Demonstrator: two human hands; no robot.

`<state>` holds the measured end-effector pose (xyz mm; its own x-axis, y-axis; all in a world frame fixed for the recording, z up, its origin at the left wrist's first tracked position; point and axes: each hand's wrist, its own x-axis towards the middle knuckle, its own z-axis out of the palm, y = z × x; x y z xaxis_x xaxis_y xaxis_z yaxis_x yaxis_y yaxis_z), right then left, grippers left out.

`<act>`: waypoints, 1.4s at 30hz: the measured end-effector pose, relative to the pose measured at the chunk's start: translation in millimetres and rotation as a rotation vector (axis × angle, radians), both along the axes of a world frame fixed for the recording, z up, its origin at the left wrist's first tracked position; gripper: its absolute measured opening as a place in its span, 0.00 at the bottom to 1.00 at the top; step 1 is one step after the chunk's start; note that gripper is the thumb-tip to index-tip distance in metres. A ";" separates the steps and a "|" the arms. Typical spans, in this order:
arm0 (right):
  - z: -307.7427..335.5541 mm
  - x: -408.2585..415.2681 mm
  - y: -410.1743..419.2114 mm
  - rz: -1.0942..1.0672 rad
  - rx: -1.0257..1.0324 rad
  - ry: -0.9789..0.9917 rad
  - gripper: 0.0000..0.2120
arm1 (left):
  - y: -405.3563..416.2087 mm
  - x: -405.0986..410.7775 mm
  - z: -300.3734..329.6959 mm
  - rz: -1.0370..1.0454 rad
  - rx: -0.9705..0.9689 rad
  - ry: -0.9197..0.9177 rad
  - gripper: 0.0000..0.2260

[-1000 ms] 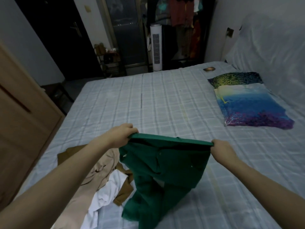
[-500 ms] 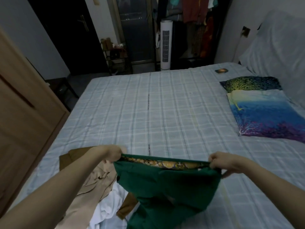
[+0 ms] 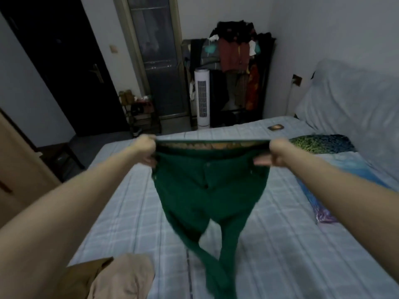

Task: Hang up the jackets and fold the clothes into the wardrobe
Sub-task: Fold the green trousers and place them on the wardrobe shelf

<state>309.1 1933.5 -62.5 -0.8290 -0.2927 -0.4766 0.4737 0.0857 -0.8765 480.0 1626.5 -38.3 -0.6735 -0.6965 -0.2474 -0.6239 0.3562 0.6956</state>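
Note:
Green trousers [image 3: 207, 190] hang in the air over the bed, held up by the waistband, front side facing me, legs dangling down to the sheet. My left hand [image 3: 145, 150] grips the left end of the waistband. My right hand [image 3: 272, 154] grips the right end. A patterned lining shows inside the stretched waistband. At the bottom left lies a heap of beige and brown clothes [image 3: 112, 277]. A clothes rack [image 3: 235, 67] full of garments stands at the far wall.
The bed [image 3: 291, 255] has a pale checked sheet. A colourful pillow [image 3: 323, 145] lies at the right, a small dark object [image 3: 275, 127] beyond it. A white tower fan [image 3: 202, 98] stands by the rack. A wooden wardrobe [image 3: 19, 160] is at the left.
Both hands have raised the green trousers higher and pulled the waistband out wide. The legs now hang free off the heap, and the view has tilted up.

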 end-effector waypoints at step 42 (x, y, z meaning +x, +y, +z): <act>-474.7 322.0 299.0 1.094 1.301 0.896 0.39 | 241.6 369.7 -532.8 -0.792 -0.674 -0.349 0.27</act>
<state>631.1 2232.5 -537.1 -0.6489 -0.6467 -0.4009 -0.7182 0.6946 0.0419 849.7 1868.1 -571.1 -0.9567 -0.1612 -0.2422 -0.1752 0.9838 0.0375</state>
